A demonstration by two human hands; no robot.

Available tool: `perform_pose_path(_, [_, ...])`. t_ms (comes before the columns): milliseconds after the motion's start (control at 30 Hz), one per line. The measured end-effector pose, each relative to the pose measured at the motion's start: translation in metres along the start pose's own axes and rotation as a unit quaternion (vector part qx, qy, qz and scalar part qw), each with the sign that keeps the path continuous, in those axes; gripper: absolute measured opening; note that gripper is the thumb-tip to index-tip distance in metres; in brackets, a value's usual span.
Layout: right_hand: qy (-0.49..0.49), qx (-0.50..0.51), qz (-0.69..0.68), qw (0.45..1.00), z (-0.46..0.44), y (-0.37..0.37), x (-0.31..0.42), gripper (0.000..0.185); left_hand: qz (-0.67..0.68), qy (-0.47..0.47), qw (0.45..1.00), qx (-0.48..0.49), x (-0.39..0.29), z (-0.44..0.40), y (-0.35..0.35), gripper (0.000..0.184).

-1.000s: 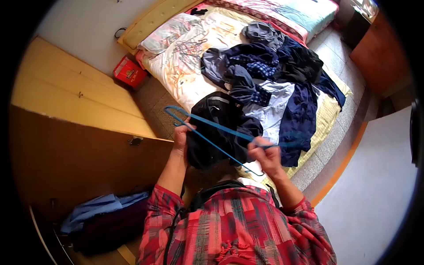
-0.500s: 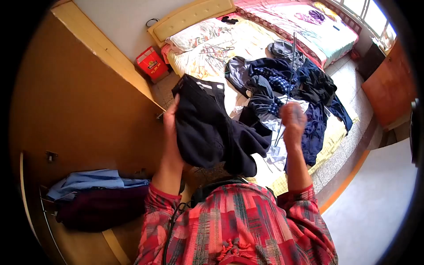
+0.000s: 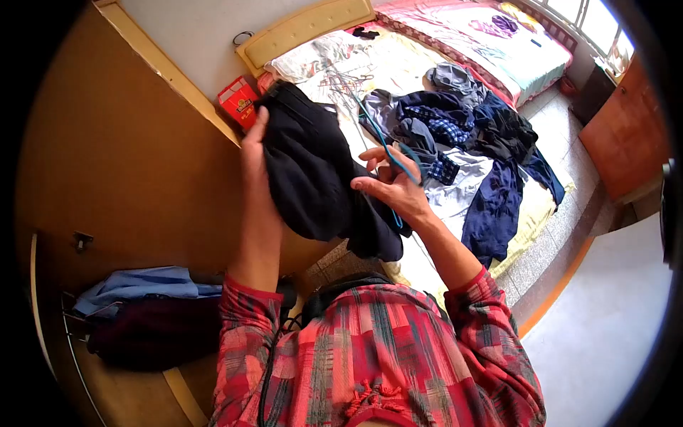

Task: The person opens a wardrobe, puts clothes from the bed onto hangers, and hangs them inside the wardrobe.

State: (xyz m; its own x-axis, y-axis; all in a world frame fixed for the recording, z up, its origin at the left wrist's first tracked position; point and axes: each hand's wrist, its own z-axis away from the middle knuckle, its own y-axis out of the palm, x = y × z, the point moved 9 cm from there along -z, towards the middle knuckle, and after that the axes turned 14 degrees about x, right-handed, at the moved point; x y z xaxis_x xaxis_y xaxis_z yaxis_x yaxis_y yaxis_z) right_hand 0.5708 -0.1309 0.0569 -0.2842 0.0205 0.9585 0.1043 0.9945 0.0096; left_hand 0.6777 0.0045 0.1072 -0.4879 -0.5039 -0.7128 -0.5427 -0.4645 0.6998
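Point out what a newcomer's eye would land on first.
First, the black trousers held up in the left hand, with a blue hanger in the right hand beside them. Next, the heap of dark clothes on the bed beyond. Then the bright red box near the headboard.

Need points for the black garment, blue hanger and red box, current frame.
Black garment (image 3: 307, 167): head view, middle of the bunched cloth.
Blue hanger (image 3: 375, 128): head view, upper stretch of its thin bar.
Red box (image 3: 237, 102): head view, on its printed side.
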Motion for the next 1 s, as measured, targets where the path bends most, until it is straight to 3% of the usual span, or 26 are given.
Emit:
perform_pose_path(133, [-0.06,-0.109,0.114,0.986,0.024,-0.005,-0.032,0.049,-0.016,0.082,0.996,0.013,-0.035,0.005,0.011,0.044])
perform_pose_path(233, [0.008,-0.113,0.289,0.951,0.041,0.023,-0.051,0.053,-0.078,0.131,0.988,0.04,-0.052,0.013,0.023,0.043])
perform_pose_path(300, [0.099,-0.155,0.306,0.934,0.039,0.013,-0.1,0.03,-0.058,0.132,0.987,0.064,-0.052,0.02,0.037,0.042])
perform_pose_path(367, [0.137,-0.177,0.286,0.932,0.037,-0.011,-0.141,0.023,-0.139,0.177,0.974,0.04,-0.069,0.03,0.034,0.042])
perform_pose_path(433, [0.073,-0.184,0.24,0.95,0.025,-0.05,-0.151,0.02,-0.173,0.216,0.961,0.027,-0.084,0.038,0.031,0.039])
perform_pose_path(500, [-0.018,-0.192,0.446,0.874,0.004,-0.089,-0.094,0.023,-0.143,0.142,0.98,-0.001,-0.085,0.037,0.011,0.037])
perform_pose_path(533, [-0.081,-0.172,0.476,0.859,-0.011,-0.116,-0.073,0.023,-0.143,0.139,0.98,0.004,-0.086,0.039,0.012,0.037])
perform_pose_path(567, [-0.076,-0.195,0.553,0.806,-0.021,-0.13,-0.022,0.024,-0.127,0.101,0.986,-0.033,-0.082,0.041,0.008,0.037])
perform_pose_path(633, [-0.038,-0.225,0.591,0.774,-0.043,-0.167,0.048,0.026,-0.115,0.065,0.989,-0.063,-0.085,0.047,-0.008,0.039])
perform_pose_path(700, [-0.173,-0.169,0.475,0.846,-0.051,-0.179,0.112,0.024,-0.286,0.157,0.945,-0.005,-0.116,0.05,-0.029,0.042])
perform_pose_path(767, [-0.254,-0.083,0.385,0.883,-0.061,-0.18,0.147,0.023,-0.296,0.179,0.938,0.008,-0.127,0.052,-0.04,0.042])
perform_pose_path(833, [-0.257,0.064,0.325,0.908,-0.066,-0.163,0.175,0.017,-0.305,0.2,0.931,0.019,-0.135,0.052,-0.042,0.043])
perform_pose_path(867, [-0.237,0.171,0.279,0.915,-0.067,-0.144,0.182,0.011,-0.276,0.239,0.929,-0.057,-0.145,0.055,-0.054,0.044])
perform_pose_path(900, [-0.239,0.193,0.319,0.896,-0.068,-0.135,0.189,0.016,-0.246,0.275,0.92,-0.133,-0.153,0.061,-0.066,0.045])
perform_pose_path(967, [-0.09,0.192,0.166,0.963,-0.071,-0.14,0.167,0.027,-0.213,0.297,0.923,-0.124,-0.167,0.058,-0.082,0.045])
perform_pose_path(1000, [-0.112,0.206,0.149,0.961,-0.075,-0.143,0.156,0.032,-0.177,0.32,0.923,-0.116,-0.172,0.057,-0.086,0.045])
